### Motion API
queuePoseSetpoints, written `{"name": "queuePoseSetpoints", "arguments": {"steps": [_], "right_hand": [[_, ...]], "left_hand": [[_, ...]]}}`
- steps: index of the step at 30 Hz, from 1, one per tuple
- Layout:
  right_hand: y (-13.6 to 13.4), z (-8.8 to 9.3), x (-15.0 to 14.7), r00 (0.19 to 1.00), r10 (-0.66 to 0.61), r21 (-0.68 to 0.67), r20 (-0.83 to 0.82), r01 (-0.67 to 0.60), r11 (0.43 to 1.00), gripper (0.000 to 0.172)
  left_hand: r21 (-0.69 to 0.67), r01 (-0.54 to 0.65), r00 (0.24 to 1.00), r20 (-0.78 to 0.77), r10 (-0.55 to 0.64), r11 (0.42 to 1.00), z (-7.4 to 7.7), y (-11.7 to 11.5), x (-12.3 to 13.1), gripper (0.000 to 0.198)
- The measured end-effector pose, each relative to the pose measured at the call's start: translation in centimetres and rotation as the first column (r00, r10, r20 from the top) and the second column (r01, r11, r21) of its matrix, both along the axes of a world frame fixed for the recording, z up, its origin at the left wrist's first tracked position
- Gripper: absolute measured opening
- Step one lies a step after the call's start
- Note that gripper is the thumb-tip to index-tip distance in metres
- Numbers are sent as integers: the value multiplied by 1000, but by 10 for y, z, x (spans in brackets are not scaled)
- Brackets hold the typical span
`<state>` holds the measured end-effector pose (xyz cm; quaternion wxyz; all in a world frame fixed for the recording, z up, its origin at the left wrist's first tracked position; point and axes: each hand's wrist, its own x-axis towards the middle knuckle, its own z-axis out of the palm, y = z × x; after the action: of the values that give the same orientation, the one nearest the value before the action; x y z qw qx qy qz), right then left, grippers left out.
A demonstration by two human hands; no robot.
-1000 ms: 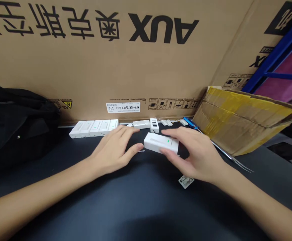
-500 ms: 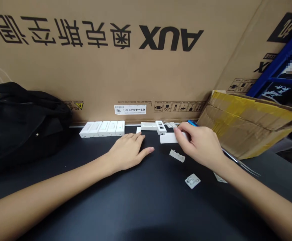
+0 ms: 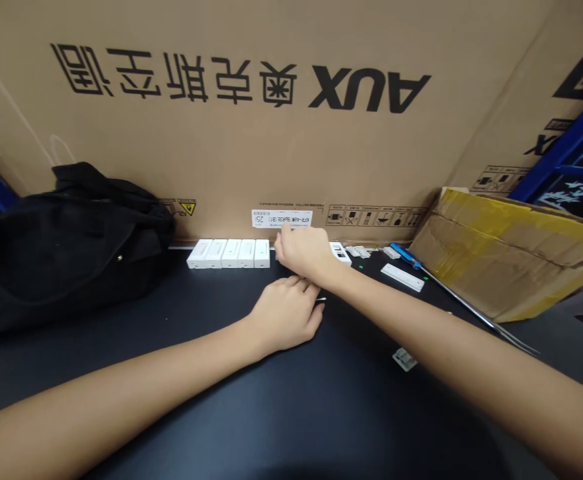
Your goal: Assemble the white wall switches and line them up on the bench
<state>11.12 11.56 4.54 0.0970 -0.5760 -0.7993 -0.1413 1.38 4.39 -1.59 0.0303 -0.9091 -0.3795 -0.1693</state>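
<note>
In the head view, the left hand [image 3: 284, 313] is lying open and empty on the black table [image 3: 371, 427], its fingers relaxing, while the right hand [image 3: 301, 252] is reaching just beside a row of white rectangular plastic housings [image 3: 229, 254]; I cannot tell whether its fingers are grasping anything.

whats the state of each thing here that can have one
left hand: open, palm down on the dark tabletop
right hand: reaching past the left hand, fingers curled, any hold hidden
white plastic housings: five, side by side in a row
blue-handled screwdriver: lying down
white plastic strip: lying flat
black bag: slumped, shape soft
</note>
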Motion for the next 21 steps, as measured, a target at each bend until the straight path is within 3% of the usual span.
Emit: {"name": "queuePoseSetpoints", "arguments": {"steps": [10, 14, 21], "right_hand": [[12, -15, -5, 996, 57, -112, 70, -49, 992, 56], [15, -19, -5, 992, 96, -133, 79, -85, 987, 51], [13, 5, 13, 987, 113, -123, 111, -99, 987, 49]], "left_hand": [[29, 20, 1000, -19, -20, 999, -3, 2, -2, 34], [19, 16, 1000, -16, -15, 1000, -3, 2, -1, 33], [6, 6, 1000, 9, -6, 1000, -4, 5, -2, 28]]}}
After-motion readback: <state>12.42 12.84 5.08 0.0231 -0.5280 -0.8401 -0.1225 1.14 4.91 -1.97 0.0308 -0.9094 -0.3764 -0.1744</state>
